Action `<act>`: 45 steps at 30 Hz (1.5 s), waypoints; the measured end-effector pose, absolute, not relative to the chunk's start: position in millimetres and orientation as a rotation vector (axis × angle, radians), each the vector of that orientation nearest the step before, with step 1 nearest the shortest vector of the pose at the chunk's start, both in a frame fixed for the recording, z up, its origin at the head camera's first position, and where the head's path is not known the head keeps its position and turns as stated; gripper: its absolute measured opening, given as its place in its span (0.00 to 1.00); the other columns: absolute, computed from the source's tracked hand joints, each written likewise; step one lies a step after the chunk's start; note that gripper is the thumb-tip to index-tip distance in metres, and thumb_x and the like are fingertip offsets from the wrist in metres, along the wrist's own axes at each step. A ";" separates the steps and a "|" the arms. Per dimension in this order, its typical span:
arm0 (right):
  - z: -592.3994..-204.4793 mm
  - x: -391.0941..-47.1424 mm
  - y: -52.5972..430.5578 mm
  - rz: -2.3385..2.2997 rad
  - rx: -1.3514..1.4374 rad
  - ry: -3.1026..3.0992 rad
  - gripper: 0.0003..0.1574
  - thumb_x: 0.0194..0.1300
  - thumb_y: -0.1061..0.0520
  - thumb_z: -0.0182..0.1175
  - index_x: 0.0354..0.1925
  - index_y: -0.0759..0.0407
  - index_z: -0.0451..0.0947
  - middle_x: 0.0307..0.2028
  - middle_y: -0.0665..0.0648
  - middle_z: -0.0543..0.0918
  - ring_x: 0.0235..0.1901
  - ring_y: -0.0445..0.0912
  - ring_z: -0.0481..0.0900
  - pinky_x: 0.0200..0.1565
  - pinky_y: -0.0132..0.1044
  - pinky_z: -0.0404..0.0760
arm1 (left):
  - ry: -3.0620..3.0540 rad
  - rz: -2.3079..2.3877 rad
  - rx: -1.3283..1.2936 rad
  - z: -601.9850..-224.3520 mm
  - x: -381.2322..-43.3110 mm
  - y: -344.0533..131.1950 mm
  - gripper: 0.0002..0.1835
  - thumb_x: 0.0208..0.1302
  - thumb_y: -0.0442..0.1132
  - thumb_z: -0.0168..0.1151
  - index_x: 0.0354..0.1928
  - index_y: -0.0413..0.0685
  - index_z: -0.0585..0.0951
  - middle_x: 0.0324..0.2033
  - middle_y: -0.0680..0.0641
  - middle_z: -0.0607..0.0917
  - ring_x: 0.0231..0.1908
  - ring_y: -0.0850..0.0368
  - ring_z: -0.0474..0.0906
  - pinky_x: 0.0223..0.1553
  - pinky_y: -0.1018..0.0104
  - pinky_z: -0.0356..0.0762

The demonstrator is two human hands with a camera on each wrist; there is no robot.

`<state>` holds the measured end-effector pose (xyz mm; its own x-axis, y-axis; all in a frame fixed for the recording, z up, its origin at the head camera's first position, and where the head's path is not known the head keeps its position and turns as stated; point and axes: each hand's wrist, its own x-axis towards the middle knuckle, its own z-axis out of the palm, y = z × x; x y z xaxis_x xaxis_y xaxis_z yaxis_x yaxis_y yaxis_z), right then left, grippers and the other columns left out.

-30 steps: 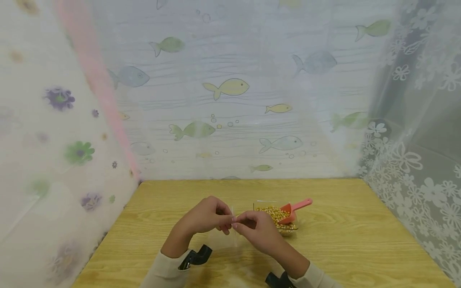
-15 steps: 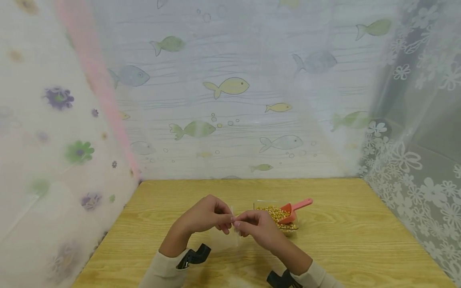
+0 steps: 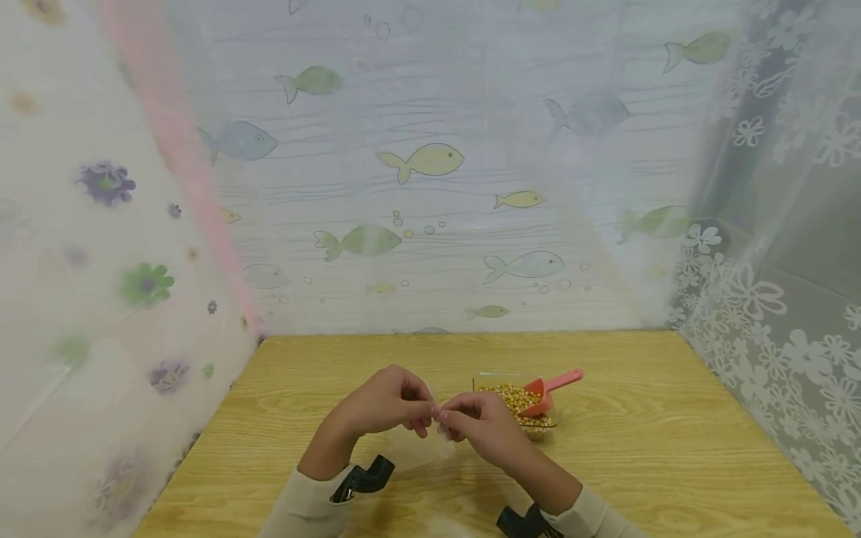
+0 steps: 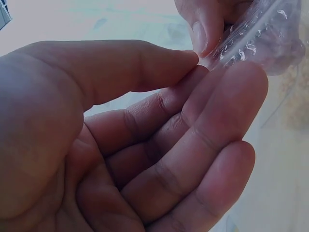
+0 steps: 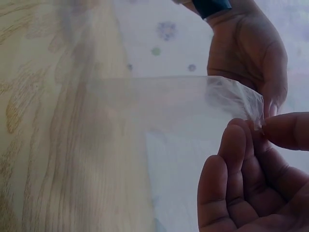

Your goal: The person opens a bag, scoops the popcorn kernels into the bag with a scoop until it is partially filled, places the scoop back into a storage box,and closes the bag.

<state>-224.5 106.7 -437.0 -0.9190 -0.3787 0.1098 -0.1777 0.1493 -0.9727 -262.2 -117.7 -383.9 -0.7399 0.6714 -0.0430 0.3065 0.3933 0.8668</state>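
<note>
Both hands meet in the middle of the head view, over the table. Between their fingertips is a clear plastic bag (image 5: pixel 164 99), thin and hard to make out against the wood. My left hand (image 3: pixel 383 403) pinches its edge with thumb and forefinger, the other fingers loosely bent. My right hand (image 3: pixel 487 432) pinches the bag close beside, thumb against fingertips. In the left wrist view, the plastic (image 4: pixel 263 41) is wrinkled and shiny near the right fingers. The rest of the bag stretches out flat in the right wrist view. No contents show in it.
Just behind the right hand stands a clear rectangular container (image 3: pixel 553 426) of yellow corn kernels (image 3: pixel 506 396). A pink scoop (image 3: pixel 561 381) leans in it, handle toward the right. Printed curtains (image 3: pixel 430 224) bound the wooden table (image 3: pixel 639 418) at the back and sides.
The bag's edge near the right fingers, straighter before, is now gathered and crinkled. The right fingertips have shifted slightly along the plastic; both hands otherwise keep nearly the same place.
</note>
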 end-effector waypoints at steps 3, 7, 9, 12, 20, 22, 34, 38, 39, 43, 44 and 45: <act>-436.9 -224.0 105.8 -1.888 -0.526 2.240 0.16 0.76 0.52 0.62 0.44 0.64 0.87 0.36 0.60 0.89 0.33 0.45 0.84 0.39 0.36 0.86 | 2.288 1.267 0.843 -384.1 -261.9 -117.5 0.10 0.74 0.39 0.63 0.35 0.46 0.89 0.28 0.47 0.88 0.29 0.51 0.89 0.37 0.53 0.87; -436.6 -222.6 104.6 -1.897 -0.506 2.257 0.14 0.76 0.55 0.62 0.43 0.65 0.87 0.34 0.59 0.88 0.32 0.44 0.83 0.38 0.38 0.86 | 2.331 1.229 0.836 -383.9 -260.4 -116.4 0.11 0.73 0.39 0.63 0.33 0.43 0.88 0.26 0.47 0.87 0.27 0.52 0.88 0.33 0.56 0.85; -436.7 -221.9 104.0 -1.892 -0.504 2.281 0.13 0.75 0.56 0.63 0.43 0.65 0.87 0.33 0.60 0.87 0.31 0.43 0.82 0.37 0.40 0.86 | 2.361 1.209 0.823 -384.2 -259.5 -115.6 0.12 0.72 0.39 0.63 0.32 0.42 0.87 0.24 0.47 0.86 0.26 0.52 0.88 0.30 0.59 0.83; -436.6 -220.9 103.1 -1.875 -0.509 2.316 0.12 0.73 0.56 0.65 0.42 0.64 0.88 0.32 0.59 0.88 0.30 0.44 0.83 0.35 0.41 0.86 | 2.404 1.182 0.794 -385.8 -258.8 -114.1 0.12 0.71 0.40 0.62 0.30 0.44 0.88 0.23 0.48 0.86 0.26 0.52 0.87 0.29 0.62 0.81; -438.4 -220.3 101.8 -1.857 -0.511 2.345 0.11 0.73 0.54 0.66 0.42 0.60 0.89 0.32 0.56 0.88 0.30 0.46 0.84 0.33 0.38 0.85 | 2.439 1.139 0.767 -390.4 -259.7 -112.7 0.13 0.69 0.43 0.61 0.28 0.50 0.89 0.23 0.50 0.87 0.24 0.52 0.87 0.32 0.62 0.82; -438.5 -219.5 102.1 -1.847 -0.512 2.365 0.11 0.73 0.53 0.66 0.42 0.59 0.89 0.32 0.56 0.88 0.30 0.48 0.84 0.32 0.36 0.84 | 2.428 1.140 0.772 -391.6 -260.3 -112.0 0.13 0.69 0.42 0.61 0.28 0.49 0.89 0.23 0.50 0.88 0.24 0.52 0.87 0.32 0.62 0.83; -439.9 -219.8 102.0 -1.713 -0.525 2.489 0.13 0.72 0.51 0.66 0.39 0.59 0.89 0.29 0.51 0.88 0.29 0.45 0.84 0.31 0.35 0.83 | 2.419 1.131 0.779 -393.9 -262.1 -110.4 0.13 0.70 0.41 0.62 0.29 0.48 0.89 0.22 0.51 0.88 0.25 0.52 0.88 0.28 0.63 0.79; -439.3 -218.6 101.9 -1.702 -0.529 2.513 0.12 0.72 0.52 0.65 0.37 0.58 0.89 0.28 0.52 0.87 0.28 0.45 0.84 0.30 0.35 0.82 | 2.417 1.122 0.781 -394.3 -262.3 -110.2 0.13 0.71 0.41 0.63 0.29 0.47 0.89 0.22 0.51 0.88 0.25 0.53 0.88 0.27 0.64 0.79; -439.3 -218.3 102.0 -1.701 -0.528 2.516 0.11 0.72 0.52 0.65 0.37 0.58 0.89 0.28 0.52 0.86 0.27 0.45 0.83 0.30 0.36 0.82 | 2.419 1.118 0.779 -394.4 -262.2 -110.0 0.13 0.71 0.41 0.63 0.29 0.47 0.89 0.23 0.51 0.88 0.25 0.53 0.87 0.27 0.64 0.78; -439.2 -217.8 101.9 -1.690 -0.516 2.535 0.11 0.72 0.54 0.64 0.35 0.57 0.88 0.27 0.51 0.85 0.26 0.43 0.81 0.28 0.35 0.80 | 2.431 1.100 0.777 -394.5 -261.9 -108.5 0.12 0.72 0.41 0.63 0.30 0.45 0.89 0.23 0.52 0.88 0.25 0.53 0.87 0.28 0.63 0.80; -439.3 -217.9 101.8 -1.682 -0.508 2.543 0.10 0.72 0.54 0.64 0.35 0.56 0.88 0.26 0.50 0.85 0.25 0.42 0.81 0.28 0.35 0.80 | 2.436 1.096 0.780 -394.4 -261.7 -108.1 0.12 0.71 0.40 0.63 0.30 0.46 0.89 0.22 0.52 0.87 0.25 0.53 0.87 0.27 0.63 0.79; -439.4 -217.9 101.6 -1.679 -0.502 2.549 0.10 0.71 0.54 0.64 0.35 0.57 0.88 0.26 0.50 0.84 0.24 0.42 0.80 0.27 0.34 0.80 | 2.441 1.092 0.783 -394.1 -261.4 -107.6 0.12 0.71 0.40 0.63 0.30 0.46 0.89 0.22 0.52 0.87 0.24 0.53 0.87 0.27 0.63 0.80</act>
<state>-217.9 101.6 -439.4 -0.9462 -0.2935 0.1365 -0.2412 0.3584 -0.9019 -261.4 -107.6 -394.1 -0.7846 0.6132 -0.0914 0.3404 0.5494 0.7631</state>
